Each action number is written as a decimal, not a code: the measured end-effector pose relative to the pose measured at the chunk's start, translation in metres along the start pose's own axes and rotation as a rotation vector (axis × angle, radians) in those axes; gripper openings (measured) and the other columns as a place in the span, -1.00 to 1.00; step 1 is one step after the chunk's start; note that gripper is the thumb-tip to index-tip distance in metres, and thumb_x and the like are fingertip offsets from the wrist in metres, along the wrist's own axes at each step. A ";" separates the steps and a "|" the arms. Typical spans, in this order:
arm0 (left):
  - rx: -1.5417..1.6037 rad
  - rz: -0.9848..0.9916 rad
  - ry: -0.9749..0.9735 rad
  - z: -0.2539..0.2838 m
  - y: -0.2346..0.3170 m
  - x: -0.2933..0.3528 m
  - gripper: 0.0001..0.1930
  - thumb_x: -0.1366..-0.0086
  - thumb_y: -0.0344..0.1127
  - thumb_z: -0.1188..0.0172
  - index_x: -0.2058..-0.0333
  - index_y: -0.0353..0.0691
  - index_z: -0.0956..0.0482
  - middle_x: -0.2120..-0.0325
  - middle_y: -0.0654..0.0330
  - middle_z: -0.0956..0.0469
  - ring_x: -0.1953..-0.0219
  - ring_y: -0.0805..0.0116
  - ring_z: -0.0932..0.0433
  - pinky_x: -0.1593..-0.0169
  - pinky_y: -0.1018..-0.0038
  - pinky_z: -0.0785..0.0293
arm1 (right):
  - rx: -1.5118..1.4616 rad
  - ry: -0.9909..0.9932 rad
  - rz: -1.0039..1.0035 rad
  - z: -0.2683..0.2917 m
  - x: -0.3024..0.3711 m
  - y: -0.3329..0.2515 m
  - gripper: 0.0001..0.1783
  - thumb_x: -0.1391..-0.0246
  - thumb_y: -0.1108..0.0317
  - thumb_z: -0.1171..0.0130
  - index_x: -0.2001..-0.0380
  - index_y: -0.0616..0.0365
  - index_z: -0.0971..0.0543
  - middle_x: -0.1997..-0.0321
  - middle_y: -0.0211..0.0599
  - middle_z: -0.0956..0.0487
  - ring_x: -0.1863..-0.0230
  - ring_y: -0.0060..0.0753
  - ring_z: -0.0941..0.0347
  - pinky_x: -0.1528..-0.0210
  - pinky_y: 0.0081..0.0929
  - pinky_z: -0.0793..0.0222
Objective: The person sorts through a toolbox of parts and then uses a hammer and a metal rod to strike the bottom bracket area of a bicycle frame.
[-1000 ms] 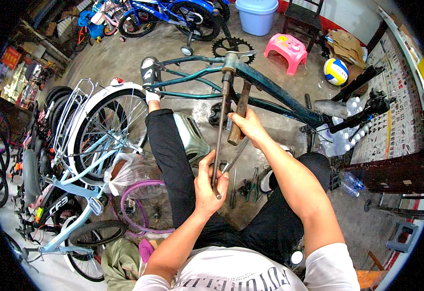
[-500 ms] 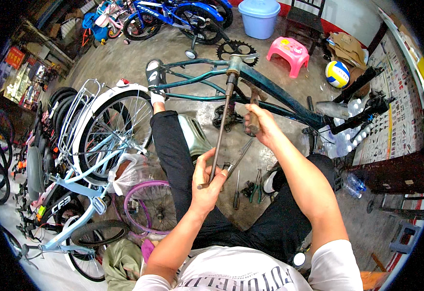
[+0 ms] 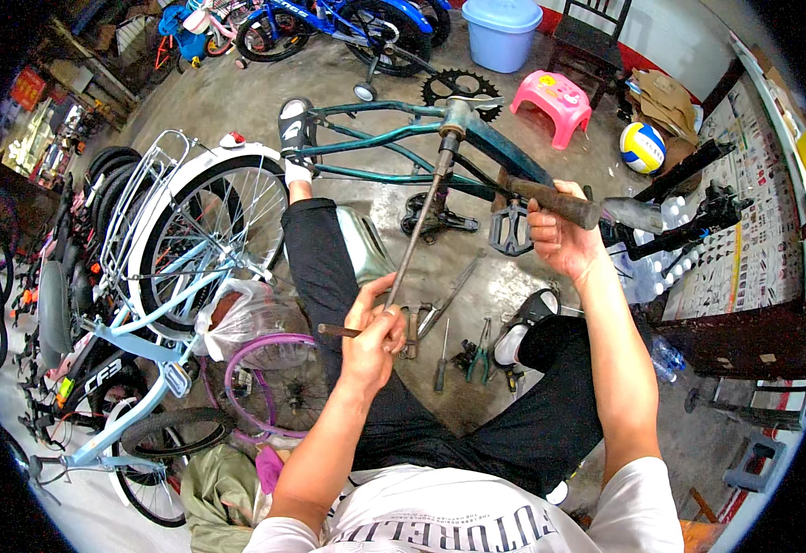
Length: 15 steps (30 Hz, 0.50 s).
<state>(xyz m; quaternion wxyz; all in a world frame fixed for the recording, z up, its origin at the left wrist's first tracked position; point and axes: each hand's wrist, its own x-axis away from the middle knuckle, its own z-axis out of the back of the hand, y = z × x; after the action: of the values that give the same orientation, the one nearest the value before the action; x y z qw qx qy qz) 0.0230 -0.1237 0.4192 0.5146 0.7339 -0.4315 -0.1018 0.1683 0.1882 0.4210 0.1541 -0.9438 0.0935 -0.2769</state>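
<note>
My left hand (image 3: pixel 373 346) is closed around the near end of a long metal socket wrench (image 3: pixel 411 241). Its short cross handle pokes out on the left of the fist. The wrench's far end meets the bottom bracket of a dark teal bicycle frame (image 3: pixel 493 147). My right hand (image 3: pixel 564 235) grips a hammer with a thick brown handle (image 3: pixel 564 202), raised beside the frame's tube; its head is hard to make out. Below the frame, a crank arm (image 3: pixel 435 219) and a black pedal (image 3: pixel 511 230) lie on the floor.
Pliers (image 3: pixel 481 355) and a screwdriver (image 3: pixel 442 361) lie between my legs. A light blue bicycle (image 3: pixel 159 346) and a purple wheel rim (image 3: pixel 232 378) stand left. A pink stool (image 3: pixel 553 100), a ball (image 3: pixel 642 147) and a blue bin (image 3: pixel 502 41) are farther off.
My right hand has swung right with the hammer, away from the wrench. My left hand has shifted slightly left and down, still on the wrench. The view has moved a little.
</note>
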 end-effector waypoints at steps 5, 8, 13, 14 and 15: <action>-0.037 0.016 -0.035 0.010 0.012 -0.003 -0.48 -0.31 -0.48 -0.02 -0.27 -0.28 -0.32 0.62 0.34 -0.27 0.66 0.63 -0.14 0.56 0.62 -0.10 | 0.227 0.021 -0.061 0.031 0.002 -0.006 -0.55 -0.12 -0.17 -0.05 0.38 0.02 -0.48 0.67 -0.63 -0.27 0.71 -0.64 -0.10 0.67 -0.59 0.02; -0.008 0.019 -0.028 0.012 0.010 -0.004 -0.51 -0.35 -0.46 0.01 -0.26 -0.29 -0.33 0.61 0.33 -0.28 0.67 0.63 -0.13 0.56 0.61 -0.10 | 0.295 0.131 -0.072 0.049 0.008 -0.011 -0.54 -0.11 -0.19 -0.04 0.39 0.00 -0.46 0.68 -0.63 -0.26 0.73 -0.64 -0.06 0.67 -0.59 0.08; 0.111 0.058 -0.001 0.013 0.001 -0.005 -0.55 -0.41 -0.42 0.07 -0.25 -0.32 -0.34 0.61 0.29 -0.31 0.68 0.61 -0.11 0.55 0.58 -0.09 | 0.282 0.162 -0.057 0.077 0.014 -0.002 -0.55 -0.06 -0.19 -0.13 0.37 -0.01 -0.43 0.58 -0.57 -0.32 0.59 -0.58 -0.16 0.53 -0.57 -0.03; 0.127 0.067 0.000 0.012 0.000 -0.005 -0.56 -0.40 -0.42 0.06 -0.24 -0.31 -0.35 0.62 0.29 -0.30 0.69 0.61 -0.11 0.56 0.58 -0.09 | 0.296 0.196 -0.020 0.075 0.016 0.002 -0.55 -0.07 -0.19 -0.15 0.38 -0.01 -0.44 0.57 -0.56 -0.33 0.55 -0.55 -0.21 0.48 -0.55 -0.10; 0.137 0.074 0.006 0.011 0.001 -0.004 -0.57 -0.39 -0.41 0.06 -0.22 -0.30 -0.36 0.62 0.30 -0.29 0.70 0.61 -0.12 0.57 0.58 -0.09 | 0.288 0.196 -0.005 0.073 0.016 0.004 -0.55 -0.07 -0.19 -0.15 0.39 -0.02 -0.44 0.57 -0.56 -0.33 0.55 -0.55 -0.22 0.48 -0.55 -0.11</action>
<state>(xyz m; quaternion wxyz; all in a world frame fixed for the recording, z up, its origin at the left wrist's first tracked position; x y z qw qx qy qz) 0.0131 -0.1286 0.4139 0.4678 0.7513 -0.4627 -0.0506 0.2220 0.1978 0.3690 0.2770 -0.8808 0.0651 -0.3785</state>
